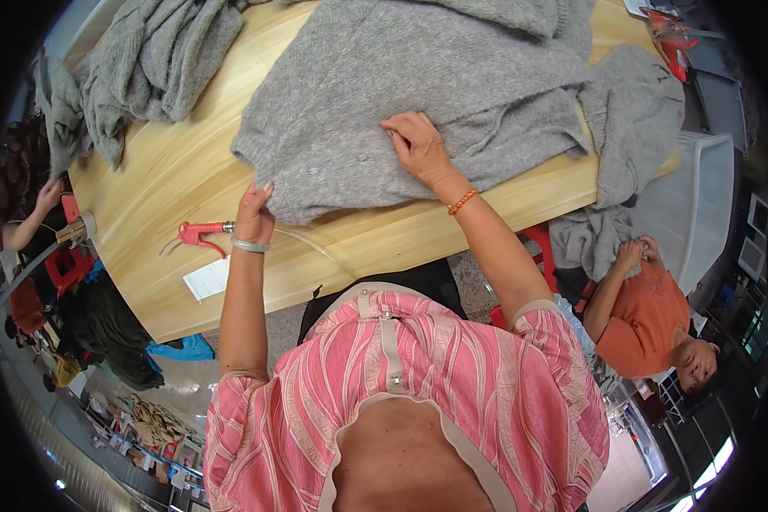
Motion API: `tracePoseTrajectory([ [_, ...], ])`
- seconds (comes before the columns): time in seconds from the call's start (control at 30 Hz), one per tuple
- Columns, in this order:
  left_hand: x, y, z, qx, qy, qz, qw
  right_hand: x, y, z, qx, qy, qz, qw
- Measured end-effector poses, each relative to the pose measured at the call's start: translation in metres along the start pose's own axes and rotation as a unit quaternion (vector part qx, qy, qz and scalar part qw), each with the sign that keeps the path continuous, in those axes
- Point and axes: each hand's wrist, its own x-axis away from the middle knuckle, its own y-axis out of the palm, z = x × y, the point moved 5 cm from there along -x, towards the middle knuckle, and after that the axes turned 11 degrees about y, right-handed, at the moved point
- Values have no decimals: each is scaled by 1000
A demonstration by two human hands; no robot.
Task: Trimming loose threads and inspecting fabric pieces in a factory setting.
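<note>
A grey knitted sweater [341,111] lies spread over the wooden table in front of me. At its near left corner, my left hand [254,215] is closed on the edge of the knit, thumb pointing up. My right hand [422,152] rests above the middle of the sweater, fingers curled in and thumb against them. Whatever those fingertips pinch, if anything, is too small to make out. Small pale marks show on the knit between my hands. Beside my left wrist lies a red air blow gun [198,230] with a thin clear hose.
The wooden table [145,273] carries more grey knitwear [158,60] at the far left and a grey piece [636,111] at the right. A white paper tag [206,280] lies near the front edge. A co-worker [644,316] handles grey knit at right; another person's hand [49,196] shows at left.
</note>
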Motion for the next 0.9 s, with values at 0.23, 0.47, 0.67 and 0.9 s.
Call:
tracePoseTrajectory([
  [0.23,-33,-53,6,-218,15,14,976,24,-1,58,-322,294,-220,872],
  [0.47,-59,15,18,-686,217,76,691,27,5,54,-178,237,-279,913],
  [0.67,-25,175,-13,-633,377,-223,638,18,1,18,30,113,-257,959],
  [0.9,-36,166,-60,-617,257,-269,694,15,1,16,-79,158,-247,953],
])
